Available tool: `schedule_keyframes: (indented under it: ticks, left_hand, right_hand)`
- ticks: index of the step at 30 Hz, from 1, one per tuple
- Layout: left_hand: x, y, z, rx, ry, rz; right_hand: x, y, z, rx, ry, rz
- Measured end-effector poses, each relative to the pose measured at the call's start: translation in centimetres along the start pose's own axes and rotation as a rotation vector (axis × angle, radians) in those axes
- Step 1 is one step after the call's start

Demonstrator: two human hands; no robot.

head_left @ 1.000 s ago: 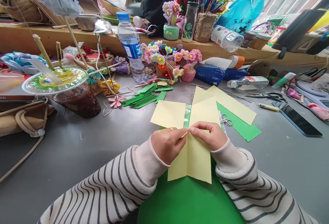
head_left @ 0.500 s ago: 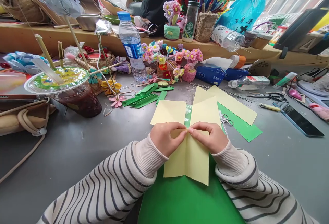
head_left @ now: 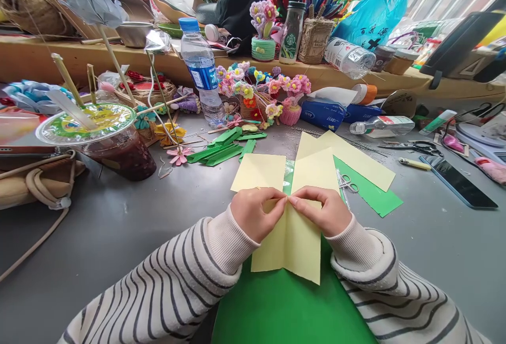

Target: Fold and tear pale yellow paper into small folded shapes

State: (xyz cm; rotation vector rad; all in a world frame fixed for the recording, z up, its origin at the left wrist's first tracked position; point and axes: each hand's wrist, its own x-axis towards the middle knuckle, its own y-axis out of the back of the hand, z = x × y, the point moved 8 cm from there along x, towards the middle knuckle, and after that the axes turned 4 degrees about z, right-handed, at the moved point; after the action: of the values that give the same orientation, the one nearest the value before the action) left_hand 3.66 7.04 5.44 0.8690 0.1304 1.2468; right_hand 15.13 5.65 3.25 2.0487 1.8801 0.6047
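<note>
A pale yellow sheet of paper [head_left: 302, 244] with a crease down its middle is held between my two hands, over a large green sheet [head_left: 292, 307]. My left hand [head_left: 256, 211] pinches its top edge near the crease. Right beside it, my right hand [head_left: 323, 208] pinches the same edge, the fingertips of both almost touching. Beyond the hands lie another yellow piece [head_left: 259, 171] on the left and more yellow paper [head_left: 316, 167] on the right. Small scissors [head_left: 348, 184] rest by the right hand, next to a green paper piece [head_left: 383, 202].
Folded green paper strips [head_left: 221, 149] lie ahead on the left, near a drink cup [head_left: 122, 149]. A water bottle [head_left: 201, 75] and crocheted flowers [head_left: 253, 91] stand behind. To the right are black scissors [head_left: 413, 147], a cutter knife [head_left: 414, 164] and a phone [head_left: 458, 182].
Almost nothing differs. Both hands keep their pinch on the yellow paper in the same place; the whole view has shifted only slightly.
</note>
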Motion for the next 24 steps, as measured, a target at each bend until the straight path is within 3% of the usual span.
schedule_keyframes:
  ticks: [6, 12, 15, 19, 24]
  left_hand:
    - [0.4, 0.1, -0.9, -0.129, 0.093, -0.066]
    - [0.9, -0.5, -2.6, -0.316, 0.226, -0.248]
    - [1.2, 0.5, -3.5, -0.351, 0.270, -0.185]
    - [1.4, 1.7, -5.1, -0.440, 0.404, 0.001]
    - [0.9, 0.9, -5.8, -0.698, 0.523, 0.101]
  right_hand:
    - [0.0, 0.1, 0.1, 0.061, -0.014, 0.004]
    - [0.1, -0.5, -0.1, 0.121, -0.021, -0.153]
    - [0.2, -0.9, 0.6, 0.240, -0.087, -0.210]
    - [0.1, -1.8, 1.6, 0.536, -0.242, -0.278]
    - [-0.2, -3.0, 0.8, 0.460, -0.153, -0.368]
